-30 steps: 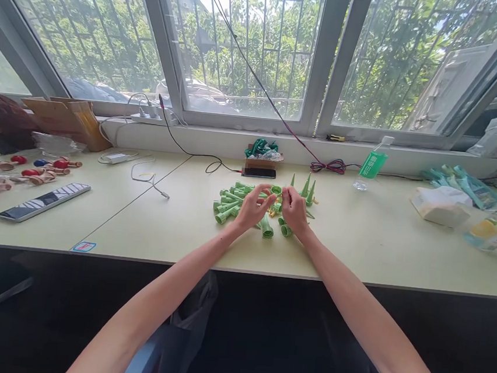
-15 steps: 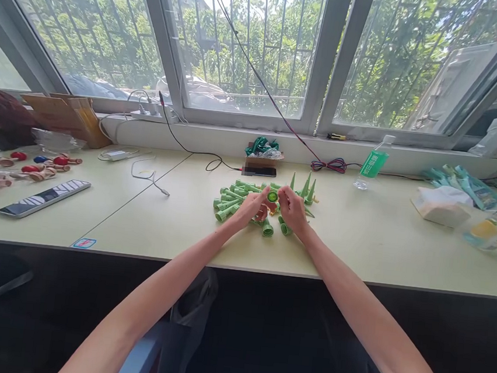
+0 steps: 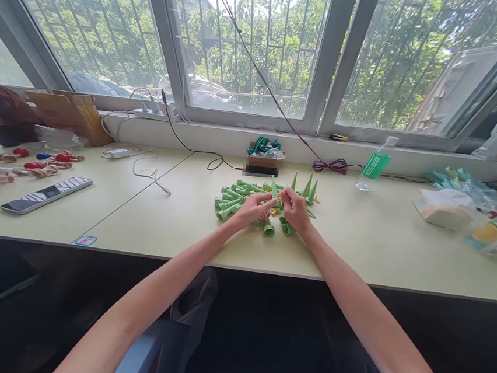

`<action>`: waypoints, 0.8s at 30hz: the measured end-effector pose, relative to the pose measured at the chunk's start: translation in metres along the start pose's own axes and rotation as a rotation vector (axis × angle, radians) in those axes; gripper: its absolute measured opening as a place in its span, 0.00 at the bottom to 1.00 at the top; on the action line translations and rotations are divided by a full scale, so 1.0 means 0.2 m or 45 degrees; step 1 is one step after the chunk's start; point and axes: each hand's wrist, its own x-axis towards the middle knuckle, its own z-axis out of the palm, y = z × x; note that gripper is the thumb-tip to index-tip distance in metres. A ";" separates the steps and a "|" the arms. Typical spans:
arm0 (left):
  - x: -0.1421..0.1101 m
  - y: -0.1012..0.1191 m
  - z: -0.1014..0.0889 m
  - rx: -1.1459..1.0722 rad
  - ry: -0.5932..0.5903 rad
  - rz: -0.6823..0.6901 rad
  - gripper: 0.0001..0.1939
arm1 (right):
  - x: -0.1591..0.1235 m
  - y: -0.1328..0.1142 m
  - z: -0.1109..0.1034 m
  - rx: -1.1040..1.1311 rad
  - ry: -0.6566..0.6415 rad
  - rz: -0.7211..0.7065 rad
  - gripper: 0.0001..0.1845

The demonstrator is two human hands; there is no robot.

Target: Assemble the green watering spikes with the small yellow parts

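Observation:
A pale green plastic cone [image 3: 274,186] stands point up between my hands. My left hand [image 3: 253,208] pinches it near its lower end, fingers pointing right. Close on its right, my right hand [image 3: 295,210] is closed in a pinch; whatever is between those fingertips is too small to make out. Under and left of my hands lies a pile of green hollow cones [image 3: 227,208], several with open ends toward me. Other cones [image 3: 307,186] stand point up behind my right hand. Small yellow bits show among the pieces below my fingers.
Behind the pile is a small box [image 3: 270,166] with green wrapping. A water bottle [image 3: 374,164] stands back right, near a tissue pack [image 3: 444,208]. To the left lie a white cable [image 3: 155,178], a long patterned case [image 3: 48,195] and wooden toys [image 3: 39,169].
The cone between my hands has turned: its round open end faced me before, and its point is up now. My left fingers have straightened toward the right. The view shifted slightly.

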 end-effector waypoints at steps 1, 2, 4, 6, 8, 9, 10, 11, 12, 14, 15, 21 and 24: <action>0.00 0.00 0.00 0.021 0.011 0.009 0.21 | 0.00 0.00 0.00 0.002 -0.003 0.006 0.18; 0.00 0.00 0.01 0.040 0.023 0.019 0.21 | 0.00 0.01 0.00 0.002 -0.006 0.015 0.18; 0.00 -0.01 0.01 0.082 0.041 0.045 0.22 | 0.00 0.01 0.00 0.000 -0.010 0.030 0.18; 0.01 -0.02 0.01 0.138 0.058 0.097 0.22 | 0.00 0.00 0.00 -0.006 -0.002 0.035 0.18; 0.01 -0.04 0.02 0.204 0.094 0.188 0.21 | 0.01 0.00 0.00 -0.011 0.005 0.036 0.19; 0.02 -0.04 0.02 0.238 0.123 0.242 0.20 | 0.01 -0.01 0.00 -0.013 0.006 0.040 0.19; 0.02 -0.05 0.02 0.275 0.153 0.295 0.19 | 0.01 -0.01 0.00 -0.014 0.005 0.046 0.20; 0.03 -0.05 0.02 0.315 0.179 0.342 0.17 | 0.01 -0.01 0.00 -0.014 0.005 0.055 0.20; 0.03 -0.06 0.02 0.363 0.203 0.381 0.16 | 0.01 -0.02 0.00 -0.013 0.006 0.065 0.21; 0.03 -0.08 0.01 0.471 0.247 0.440 0.15 | 0.02 -0.02 0.00 -0.013 0.019 0.085 0.22; 0.04 -0.09 0.01 0.525 0.270 0.462 0.14 | 0.02 -0.02 0.00 -0.015 0.028 0.093 0.22; 0.06 -0.10 0.02 0.599 0.414 0.496 0.14 | 0.02 -0.03 0.02 0.017 0.124 0.125 0.21; 0.07 -0.08 0.03 0.447 0.503 0.418 0.17 | 0.02 -0.04 0.01 0.032 0.208 0.139 0.20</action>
